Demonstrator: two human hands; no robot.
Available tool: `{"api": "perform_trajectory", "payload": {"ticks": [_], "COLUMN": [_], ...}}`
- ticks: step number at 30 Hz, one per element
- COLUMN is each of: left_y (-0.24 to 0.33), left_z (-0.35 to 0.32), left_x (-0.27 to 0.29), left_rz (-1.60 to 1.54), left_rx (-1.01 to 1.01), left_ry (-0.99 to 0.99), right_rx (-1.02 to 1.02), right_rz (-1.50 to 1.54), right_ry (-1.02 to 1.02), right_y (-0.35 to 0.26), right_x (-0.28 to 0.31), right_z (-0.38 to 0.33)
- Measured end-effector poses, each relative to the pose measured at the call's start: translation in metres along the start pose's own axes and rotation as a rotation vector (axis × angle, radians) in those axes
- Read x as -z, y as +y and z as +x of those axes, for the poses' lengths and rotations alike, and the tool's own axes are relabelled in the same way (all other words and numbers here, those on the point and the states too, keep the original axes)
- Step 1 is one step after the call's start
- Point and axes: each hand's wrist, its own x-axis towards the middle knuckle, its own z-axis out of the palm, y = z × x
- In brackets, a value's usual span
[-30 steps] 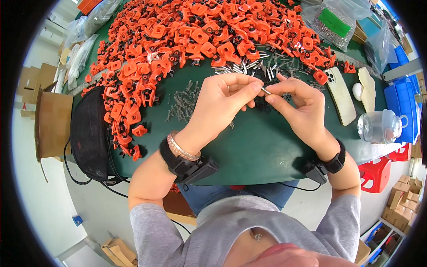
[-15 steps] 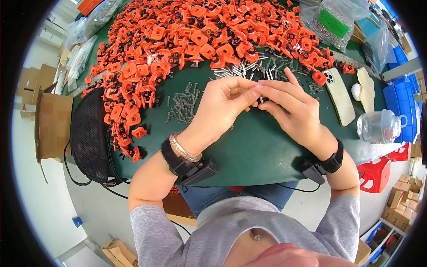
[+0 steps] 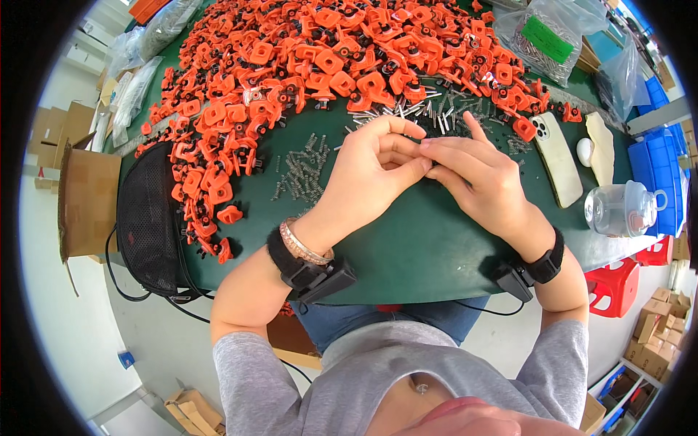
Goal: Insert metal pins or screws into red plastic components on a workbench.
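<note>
Over the green table, my left hand (image 3: 371, 167) and my right hand (image 3: 486, 174) meet with their fingertips pressed together. Each is closed in a pinch, and whatever small piece sits between them is covered by the fingers. Just beyond the fingertips lie loose metal pins (image 3: 434, 114). A small heap of thin coil springs (image 3: 299, 171) rests to the left of my left hand. Behind both hands spreads a large pile of orange plastic parts with black fittings (image 3: 327, 62).
To the right are a phone (image 3: 556, 160), a clear plastic jar (image 3: 618, 209) and blue bins (image 3: 656, 171). A bag of metal pins (image 3: 542, 47) lies at the far right. On the left stand a black mesh case (image 3: 149, 218) and a cardboard box (image 3: 87, 203).
My left fingers have shifted, with the index finger now raised and bent more. The small dark and metallic piece glimpsed between the fingertips before is now hidden.
</note>
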Motion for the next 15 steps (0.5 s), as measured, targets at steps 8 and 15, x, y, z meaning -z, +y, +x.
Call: {"api": "perform_trajectory", "payload": {"ticks": [8, 15], "left_y": [0.006, 0.009], "left_z": [-0.001, 0.019], "left_x": [0.004, 0.055], "left_rz": [0.274, 0.949], "left_rx": [0.020, -0.228], "left_ry": [-0.020, 0.394], "right_rx": [0.102, -0.039], "right_rz": [-0.080, 0.129], "right_ry": [-0.082, -0.045], "right_y": [0.006, 0.005], "right_x": [0.002, -0.004], "right_z": [-0.002, -0.003]}}
